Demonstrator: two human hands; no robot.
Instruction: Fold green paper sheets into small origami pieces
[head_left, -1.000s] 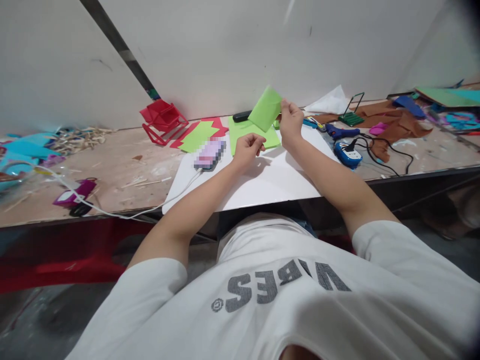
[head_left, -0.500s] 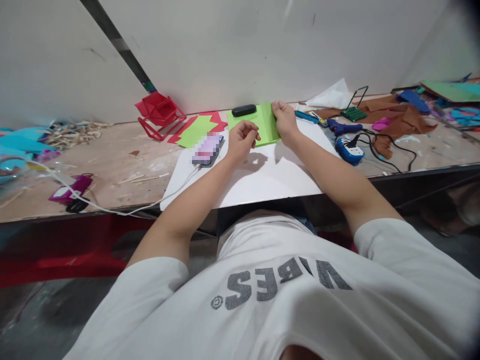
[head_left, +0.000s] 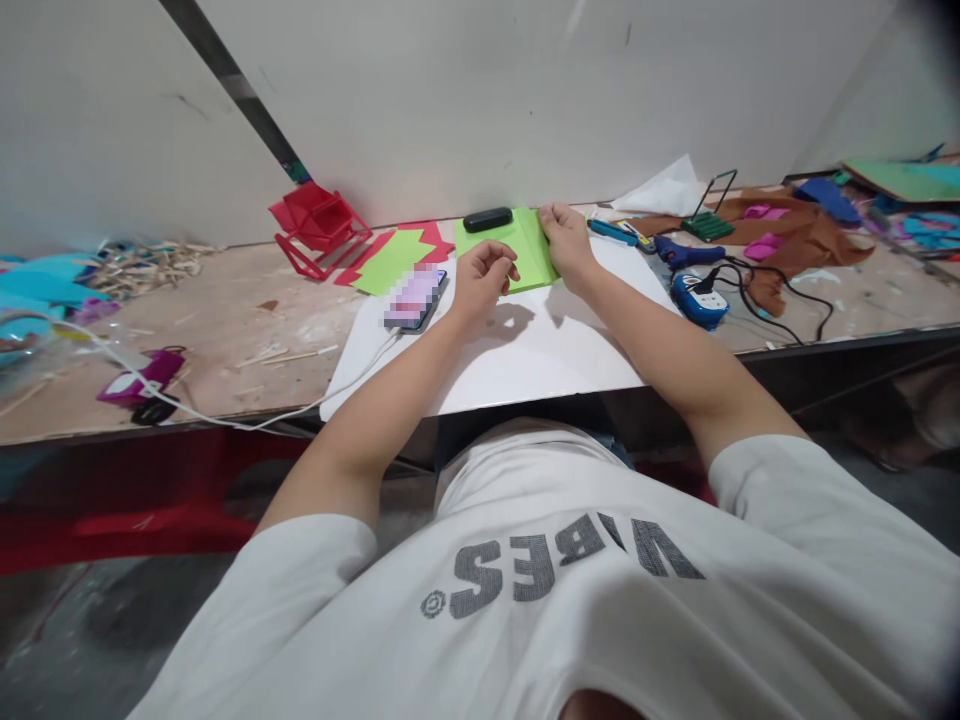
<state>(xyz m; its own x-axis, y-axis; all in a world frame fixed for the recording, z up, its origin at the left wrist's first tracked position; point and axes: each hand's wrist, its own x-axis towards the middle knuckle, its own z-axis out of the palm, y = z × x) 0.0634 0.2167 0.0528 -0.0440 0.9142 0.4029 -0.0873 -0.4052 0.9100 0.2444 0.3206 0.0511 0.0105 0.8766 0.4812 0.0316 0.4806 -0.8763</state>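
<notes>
A bright green sheet point(head_left: 534, 262) of foam or card lies on a white board point(head_left: 540, 345), and a strip along its right side is creased. My right hand point(head_left: 568, 243) is closed on that right edge, thumb on top. Over the sheet's lower left part is my left hand point(head_left: 484, 276), its fingers curled in toward the thumb; whatever may be between them is hidden. Behind my left hand, a black oblong case point(head_left: 487, 220) rests on the green sheet. A phone point(head_left: 417, 300) with a white cable lies left of my left hand.
A red model chair point(head_left: 321, 228) stands at the back left beside red and green cut sheets point(head_left: 394, 258). To the right are a blue cutter point(head_left: 613, 232), a glue gun point(head_left: 690, 254), a blue power adapter point(head_left: 701, 300) with black cords, and brown scraps point(head_left: 814, 245). Wooden sticks point(head_left: 161, 265) lie left.
My right hand has shifted slightly left, and the creased right strip of the green sheet stands less upright. My left hand has barely moved.
</notes>
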